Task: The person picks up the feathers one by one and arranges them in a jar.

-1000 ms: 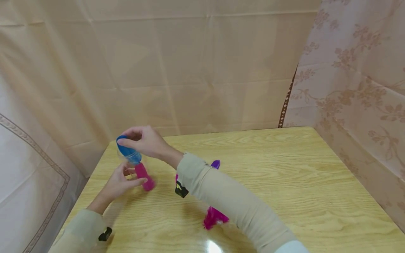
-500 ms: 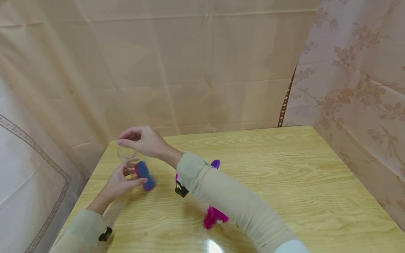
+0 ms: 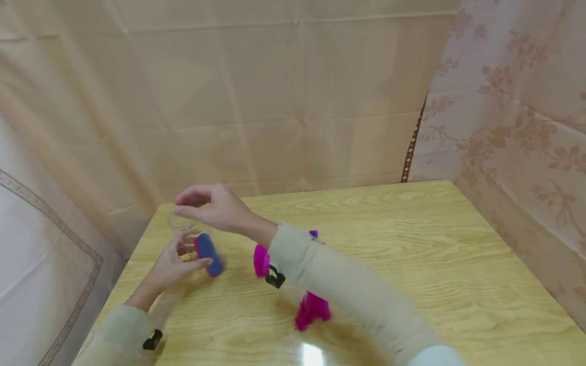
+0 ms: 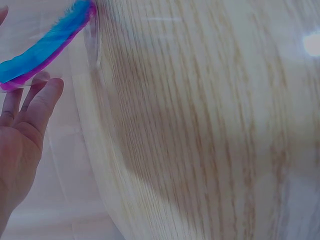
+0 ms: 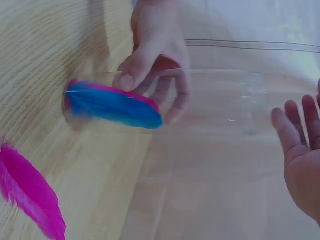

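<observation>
A clear cylindrical vase stands at the table's left side; its round rim shows faintly in the head view. My left hand grips it, thumb on one side and fingers round the other. Inside, low down, a blue feather lies against a magenta feather, both leaning on the wall. The left wrist view catches the left hand beside these feathers. My right hand is just over the rim, holding nothing; in the right wrist view its fingers are spread apart in front of the mouth.
Loose feathers lie mid-table: a magenta one, another magenta one nearer me, and a purple one partly behind the right sleeve. Beige curtains hang behind the wooden table.
The blue feather has left my right hand and dropped down into the vase, over the magenta one. My right hand has then shifted slightly right. My left hand has stayed in place.
</observation>
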A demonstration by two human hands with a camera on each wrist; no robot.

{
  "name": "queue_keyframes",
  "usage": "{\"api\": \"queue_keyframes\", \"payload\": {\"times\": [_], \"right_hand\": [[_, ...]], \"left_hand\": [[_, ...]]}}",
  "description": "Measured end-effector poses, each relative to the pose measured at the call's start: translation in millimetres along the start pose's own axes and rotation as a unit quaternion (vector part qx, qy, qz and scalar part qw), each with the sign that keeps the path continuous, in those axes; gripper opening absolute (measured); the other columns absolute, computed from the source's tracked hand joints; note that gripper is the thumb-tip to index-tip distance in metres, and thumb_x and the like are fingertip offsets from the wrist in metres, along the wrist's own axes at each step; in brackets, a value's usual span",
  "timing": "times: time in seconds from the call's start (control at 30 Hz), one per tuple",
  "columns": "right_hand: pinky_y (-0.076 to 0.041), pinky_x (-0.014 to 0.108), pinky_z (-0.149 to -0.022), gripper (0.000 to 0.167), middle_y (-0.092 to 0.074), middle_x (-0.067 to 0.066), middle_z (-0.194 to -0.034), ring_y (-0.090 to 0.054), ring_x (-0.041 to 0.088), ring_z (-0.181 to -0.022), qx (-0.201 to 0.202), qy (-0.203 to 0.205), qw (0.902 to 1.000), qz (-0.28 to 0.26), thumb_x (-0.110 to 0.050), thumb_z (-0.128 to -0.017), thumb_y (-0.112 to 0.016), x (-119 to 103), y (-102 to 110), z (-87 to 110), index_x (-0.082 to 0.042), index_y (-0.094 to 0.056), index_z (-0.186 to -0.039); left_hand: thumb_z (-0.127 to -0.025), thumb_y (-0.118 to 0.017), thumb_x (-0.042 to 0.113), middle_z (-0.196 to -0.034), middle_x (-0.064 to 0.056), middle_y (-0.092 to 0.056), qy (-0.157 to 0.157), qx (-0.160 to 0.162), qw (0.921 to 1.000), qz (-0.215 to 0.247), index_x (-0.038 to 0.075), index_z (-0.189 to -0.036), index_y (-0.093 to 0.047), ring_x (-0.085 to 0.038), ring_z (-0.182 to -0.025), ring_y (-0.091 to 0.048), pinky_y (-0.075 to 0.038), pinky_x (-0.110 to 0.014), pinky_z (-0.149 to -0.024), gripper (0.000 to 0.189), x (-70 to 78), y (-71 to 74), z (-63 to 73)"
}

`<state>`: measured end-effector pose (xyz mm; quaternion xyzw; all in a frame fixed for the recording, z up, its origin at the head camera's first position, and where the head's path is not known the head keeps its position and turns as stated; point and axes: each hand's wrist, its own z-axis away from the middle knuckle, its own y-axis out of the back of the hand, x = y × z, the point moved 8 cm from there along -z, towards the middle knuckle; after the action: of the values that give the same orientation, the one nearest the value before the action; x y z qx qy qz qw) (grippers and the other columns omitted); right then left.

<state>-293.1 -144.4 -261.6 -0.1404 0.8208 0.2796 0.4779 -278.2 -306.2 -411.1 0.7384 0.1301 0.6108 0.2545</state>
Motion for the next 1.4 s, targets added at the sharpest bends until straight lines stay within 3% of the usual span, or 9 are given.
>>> {"api": "queue_keyframes", "payload": {"times": [0.23, 0.4, 0.6, 0.87, 1.1, 1.23, 1.4], "right_hand": [[-0.055, 0.022, -0.086, 0.024, -0.073, 0.000, -0.108, -0.067, 0.006, -0.099, 0.021, 0.032, 0.9992, 0.013, -0.016, -0.095, -0.074, -15.4, 48.1, 36.7, -0.006, -0.071, -0.117], [-0.055, 0.026, -0.088, 0.035, -0.070, 0.003, -0.114, -0.067, 0.013, -0.103, 0.056, 0.006, 0.9976, 0.040, -0.017, -0.094, -0.076, -10.4, 92.7, 65.0, -0.007, -0.067, -0.126], [-0.054, 0.029, -0.092, 0.041, -0.068, 0.005, -0.118, -0.064, 0.018, -0.109, 0.090, -0.033, 0.9926, 0.075, -0.015, -0.092, -0.078, 16.9, 132.2, 90.8, -0.006, -0.064, -0.129], [-0.053, 0.043, -0.096, 0.050, -0.064, 0.011, -0.128, -0.061, 0.028, -0.117, 0.060, -0.085, 0.9854, 0.135, -0.021, -0.093, -0.077, 65.2, 156.7, 118.2, -0.006, -0.060, -0.137], [-0.047, 0.053, -0.102, 0.070, -0.057, 0.022, -0.140, -0.055, 0.041, -0.126, 0.010, -0.151, 0.9619, 0.228, -0.028, -0.092, -0.077, 116.7, 171.2, 139.7, 0.000, -0.046, -0.149], [-0.044, 0.054, -0.106, 0.072, -0.055, 0.024, -0.142, -0.052, 0.046, -0.128, -0.008, -0.185, 0.9542, 0.235, -0.031, -0.092, -0.076, 139.7, 174.8, 150.4, 0.002, -0.045, -0.148], [-0.043, 0.054, -0.106, 0.072, -0.053, 0.025, -0.144, -0.050, 0.046, -0.130, -0.012, -0.202, 0.9516, 0.231, -0.034, -0.092, -0.076, 154.9, 176.2, 157.8, 0.002, -0.047, -0.148]], "left_hand": [[-0.085, -0.085, 0.013, -0.131, -0.023, -0.055, -0.005, 0.005, 0.9999, 0.007, 0.005, -0.148, -0.039, -0.039, -0.110, -0.060, -0.054, -0.022, -0.084, 0.079, -0.9, -0.4, -1.2], [-0.084, -0.085, 0.013, -0.130, -0.022, -0.055, -0.006, 0.007, 0.9999, 0.009, 0.006, -0.147, -0.041, -0.035, -0.108, -0.061, -0.054, -0.023, -0.083, 0.077, -0.6, 0.4, -0.9], [-0.085, -0.084, 0.013, -0.131, -0.021, -0.055, -0.003, 0.005, 1.0000, 0.003, 0.006, -0.148, -0.039, -0.032, -0.109, -0.060, -0.054, -0.023, -0.084, 0.078, -0.3, 1.7, 0.7], [-0.085, -0.084, 0.010, -0.131, -0.022, -0.054, -0.009, 0.005, 0.9999, 0.012, 0.005, -0.148, -0.039, -0.034, -0.109, -0.061, -0.054, -0.023, -0.084, 0.078, 0.9, 0.1, 0.3], [-0.085, -0.084, 0.012, -0.132, -0.022, -0.053, -0.004, 0.003, 0.9999, 0.009, 0.005, -0.148, -0.039, -0.039, -0.111, -0.059, -0.054, -0.022, -0.084, 0.078, 0.4, -0.9, 0.5], [-0.085, -0.084, 0.012, -0.131, -0.022, -0.053, -0.004, 0.002, 0.9999, 0.010, 0.006, -0.148, -0.039, -0.041, -0.112, -0.059, -0.053, -0.021, -0.084, 0.078, 1.8, -1.5, 0.9], [-0.085, -0.084, 0.012, -0.130, -0.021, -0.053, -0.005, 0.003, 0.9999, 0.009, 0.006, -0.147, -0.040, -0.040, -0.111, -0.060, -0.054, -0.022, -0.083, 0.077, 0.9, -1.7, 1.2]]}}
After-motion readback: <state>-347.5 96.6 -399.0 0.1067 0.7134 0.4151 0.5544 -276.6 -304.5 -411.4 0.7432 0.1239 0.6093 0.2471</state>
